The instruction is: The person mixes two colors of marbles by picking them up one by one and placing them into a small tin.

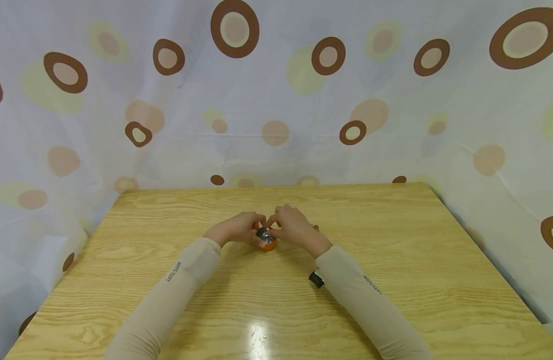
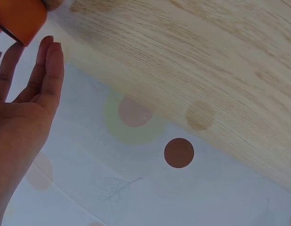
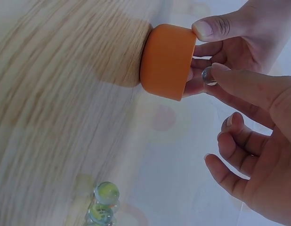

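Note:
A small orange cup (image 1: 269, 246) with a shiny metal inside stands on the wooden table. My left hand (image 1: 242, 227) holds it at the rim; in the right wrist view the thumb (image 3: 204, 29) lies on the rim and the fingers are on the far side. Over the mouth of the cup, my right hand (image 1: 296, 230) pinches a small shiny marble (image 3: 209, 76) between thumb and index finger. The other fingers of that hand are loosely curled. In the left wrist view, only part of the orange cup (image 2: 23, 19) shows, above the left fingers (image 2: 53, 70).
Several clear marbles with yellow-green swirls (image 3: 107, 193) lie on the table beyond the right hand. A small black object (image 1: 317, 279) sits beside the right forearm, partly hidden by the sleeve. Patterned white cloth (image 1: 276, 100) hangs behind the wooden table (image 1: 177, 210).

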Motion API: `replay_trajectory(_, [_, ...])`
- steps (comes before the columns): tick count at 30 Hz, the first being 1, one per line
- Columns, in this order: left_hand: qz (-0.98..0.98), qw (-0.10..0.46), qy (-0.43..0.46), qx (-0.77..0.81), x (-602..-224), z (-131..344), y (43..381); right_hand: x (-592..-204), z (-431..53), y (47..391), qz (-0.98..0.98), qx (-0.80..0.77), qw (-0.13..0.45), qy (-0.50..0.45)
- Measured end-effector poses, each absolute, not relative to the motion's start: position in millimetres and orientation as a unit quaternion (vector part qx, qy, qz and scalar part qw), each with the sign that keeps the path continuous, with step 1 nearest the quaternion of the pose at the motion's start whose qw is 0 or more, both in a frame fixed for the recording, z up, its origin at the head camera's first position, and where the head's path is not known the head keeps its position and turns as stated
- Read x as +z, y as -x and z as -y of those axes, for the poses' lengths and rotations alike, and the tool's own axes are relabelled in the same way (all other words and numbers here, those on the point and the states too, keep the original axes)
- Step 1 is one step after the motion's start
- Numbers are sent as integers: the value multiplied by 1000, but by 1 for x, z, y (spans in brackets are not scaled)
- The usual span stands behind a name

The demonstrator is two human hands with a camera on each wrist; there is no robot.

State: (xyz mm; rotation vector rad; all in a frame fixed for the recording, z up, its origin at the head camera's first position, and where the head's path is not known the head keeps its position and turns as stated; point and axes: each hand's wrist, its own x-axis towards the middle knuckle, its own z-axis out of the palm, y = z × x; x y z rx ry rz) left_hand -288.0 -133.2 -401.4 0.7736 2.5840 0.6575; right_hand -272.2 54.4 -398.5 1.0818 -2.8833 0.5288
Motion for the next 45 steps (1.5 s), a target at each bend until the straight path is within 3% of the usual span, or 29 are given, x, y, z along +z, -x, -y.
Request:
replay_trajectory(31, [-914,192,-266,238,-402,133,286,-397,-82,275,931,185,42,-311])
replay_trajectory(45, [-912,189,-270,245,-404,134,288,-395,-97,280,937,191,24,-291])
